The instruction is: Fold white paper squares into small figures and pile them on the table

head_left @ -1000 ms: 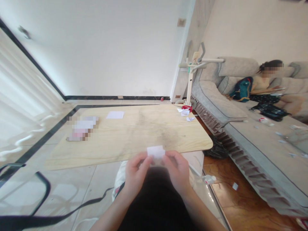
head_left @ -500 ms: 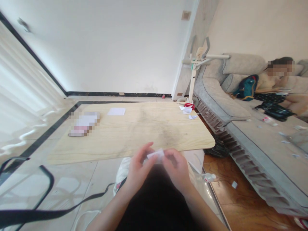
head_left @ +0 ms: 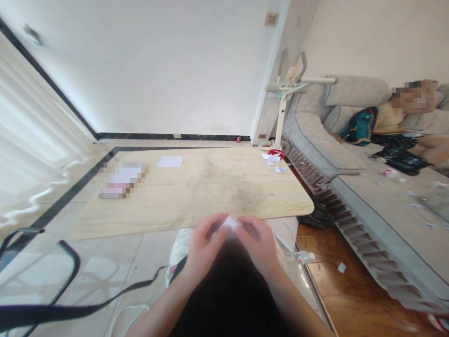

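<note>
A small piece of folded white paper (head_left: 231, 222) sits between my two hands, just off the near edge of the wooden table (head_left: 168, 196). My left hand (head_left: 207, 234) pinches its left side with thumb and fingers. On the other side, my right hand (head_left: 257, 234) grips it the same way. The paper's top comes to a point; its lower part is covered by my thumbs. Several folded white paper shapes (head_left: 273, 160) lie at the table's far right corner. A flat white sheet (head_left: 170, 162) rests near the far edge.
A blurred-out white and pink item (head_left: 122, 180) lies on the table's left. Behind the far right corner stands a white exercise machine (head_left: 281, 117). A person (head_left: 389, 119) sits on the grey sofa (head_left: 351, 157) at right. A plastic bottle (head_left: 305, 257) is below the table's right side.
The paper has turned from a flat, slanted strip to a pointed shape between my hands. My left fingers have come down and closed in around it.
</note>
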{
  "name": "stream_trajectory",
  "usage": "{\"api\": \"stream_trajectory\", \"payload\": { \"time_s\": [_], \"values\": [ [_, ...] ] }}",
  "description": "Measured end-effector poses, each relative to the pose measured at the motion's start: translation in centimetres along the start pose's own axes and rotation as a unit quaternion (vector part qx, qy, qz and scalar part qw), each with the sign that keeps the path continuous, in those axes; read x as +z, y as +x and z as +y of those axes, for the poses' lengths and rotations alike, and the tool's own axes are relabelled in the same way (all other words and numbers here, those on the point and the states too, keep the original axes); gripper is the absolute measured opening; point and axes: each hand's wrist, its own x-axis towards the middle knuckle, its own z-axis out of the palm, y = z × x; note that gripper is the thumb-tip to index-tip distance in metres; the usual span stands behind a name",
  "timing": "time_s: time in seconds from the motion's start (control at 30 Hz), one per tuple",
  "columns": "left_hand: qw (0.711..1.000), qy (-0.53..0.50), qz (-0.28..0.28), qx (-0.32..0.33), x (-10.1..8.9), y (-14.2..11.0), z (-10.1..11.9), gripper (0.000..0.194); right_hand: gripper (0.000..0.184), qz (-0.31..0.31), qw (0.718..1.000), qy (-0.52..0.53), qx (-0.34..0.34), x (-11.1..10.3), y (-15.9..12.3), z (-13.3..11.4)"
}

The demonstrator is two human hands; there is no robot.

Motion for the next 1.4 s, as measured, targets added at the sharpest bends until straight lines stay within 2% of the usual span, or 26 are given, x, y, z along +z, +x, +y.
{"api": "stream_trajectory", "payload": {
  "time_s": [0.1,0.23,0.43,0.6,0.83,1.4],
  "values": [
    [0.999,0.024,-0.005,0.024,-0.2,0.0,-0.3,0.029,0.013,-0.001,1.0,-0.016,-0.018,0.0,-0.1,-0.2],
    [0.998,0.042,-0.02,0.05,-0.3,0.2,-0.3,0.021,0.01,0.0,0.998,-0.045,-0.048,0.0,-0.1,-0.2],
    [0.999,0.028,-0.018,0.037,-0.2,0.1,0.2,0.019,0.01,-0.005,0.996,-0.056,-0.066,-0.2,-0.2,0.0],
    [0.998,0.021,-0.035,0.052,-0.1,0.2,0.5,0.015,0.01,-0.017,0.996,-0.059,-0.07,-0.2,-0.2,-0.2],
    [0.999,0.0,-0.025,0.046,-0.1,0.0,0.6,0.014,0.013,-0.041,0.993,-0.06,-0.091,-0.3,-0.1,-0.8],
    [0.998,0.002,-0.027,0.058,-0.1,0.0,1.3,0.011,0.011,-0.037,0.991,-0.053,-0.117,-0.3,-0.1,-1.1]
  ]
}}
